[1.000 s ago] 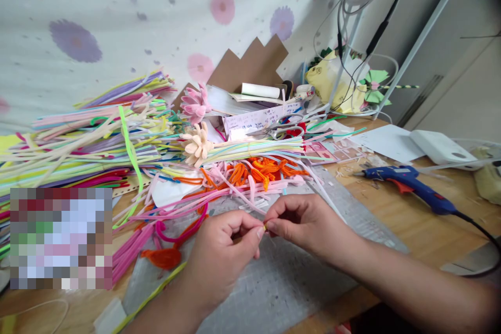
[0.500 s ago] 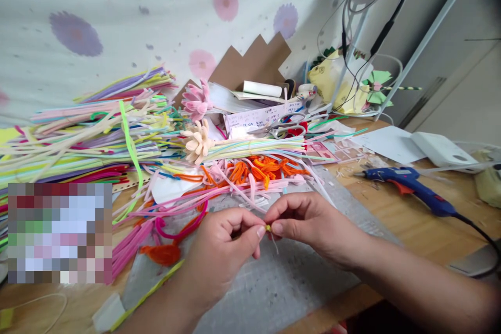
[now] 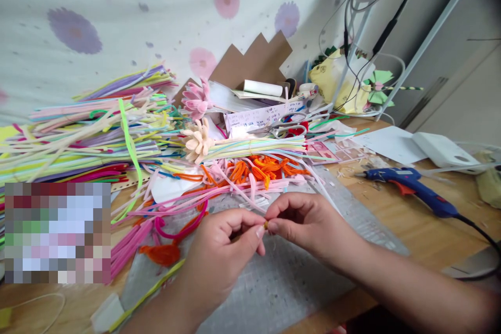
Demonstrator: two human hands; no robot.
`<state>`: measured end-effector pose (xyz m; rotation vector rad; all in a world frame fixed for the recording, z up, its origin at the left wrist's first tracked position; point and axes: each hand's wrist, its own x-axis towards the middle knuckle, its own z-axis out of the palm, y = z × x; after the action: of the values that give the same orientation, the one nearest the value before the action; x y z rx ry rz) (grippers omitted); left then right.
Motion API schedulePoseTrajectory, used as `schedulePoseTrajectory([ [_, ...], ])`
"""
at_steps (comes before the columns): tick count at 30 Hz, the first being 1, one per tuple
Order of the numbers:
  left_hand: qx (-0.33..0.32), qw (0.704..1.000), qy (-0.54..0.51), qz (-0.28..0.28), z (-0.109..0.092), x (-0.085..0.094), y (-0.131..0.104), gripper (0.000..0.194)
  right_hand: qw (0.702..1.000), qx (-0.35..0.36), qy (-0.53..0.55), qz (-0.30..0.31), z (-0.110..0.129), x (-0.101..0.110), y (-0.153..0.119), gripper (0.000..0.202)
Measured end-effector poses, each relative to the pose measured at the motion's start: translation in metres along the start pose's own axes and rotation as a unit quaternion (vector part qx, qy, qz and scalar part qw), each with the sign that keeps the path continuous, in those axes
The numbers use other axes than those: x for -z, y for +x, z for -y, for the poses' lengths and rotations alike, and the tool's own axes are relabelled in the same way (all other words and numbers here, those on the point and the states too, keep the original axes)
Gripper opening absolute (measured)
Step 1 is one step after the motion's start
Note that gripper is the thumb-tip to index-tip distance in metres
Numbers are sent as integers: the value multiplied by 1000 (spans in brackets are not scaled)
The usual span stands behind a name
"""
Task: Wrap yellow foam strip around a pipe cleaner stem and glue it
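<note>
A tiny yellow piece (image 3: 266,225) sits between the fingertips of both hands, over the grey cutting mat (image 3: 274,292). My left hand (image 3: 230,245) pinches it from the left with thumb and forefinger. From the right, my right hand (image 3: 299,222) closes its thumb and forefinger on the same piece. The fingertips of the two hands nearly meet and hide most of it. Just behind the hands lie pink fuzzy stems (image 3: 235,190) and bent orange stems (image 3: 262,168).
A blue glue gun (image 3: 417,188) lies on the right with its cable trailing off. Bundled coloured stems (image 3: 78,135) are heaped at the left. Scissors (image 3: 289,124), a pink flower (image 3: 196,99) and a cream flower (image 3: 198,141) stand behind. An orange tuft (image 3: 160,254) lies left.
The fingertips have closed in over the yellow piece, and less of it shows. The thin pale strand below it is fainter. My right hand has shifted slightly left.
</note>
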<state>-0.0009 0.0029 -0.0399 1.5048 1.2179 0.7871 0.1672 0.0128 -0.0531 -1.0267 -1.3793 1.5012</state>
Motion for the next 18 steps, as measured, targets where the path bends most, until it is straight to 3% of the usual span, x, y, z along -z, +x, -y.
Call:
schedulePoseTrajectory([
  [6, -2, 1000, -7, 0, -2, 0, 0, 17, 998, 34, -54, -13, 1, -1, -3, 8],
  [12, -2, 1000, -18, -17, 1, 0, 3, 16, 999, 26, -18, 17, 2, 2, -5, 10],
  [18, -5, 1000, -4, -16, -2, 1, 1, 17, 999, 33, -13, 1, -1, 0, -4, 8],
])
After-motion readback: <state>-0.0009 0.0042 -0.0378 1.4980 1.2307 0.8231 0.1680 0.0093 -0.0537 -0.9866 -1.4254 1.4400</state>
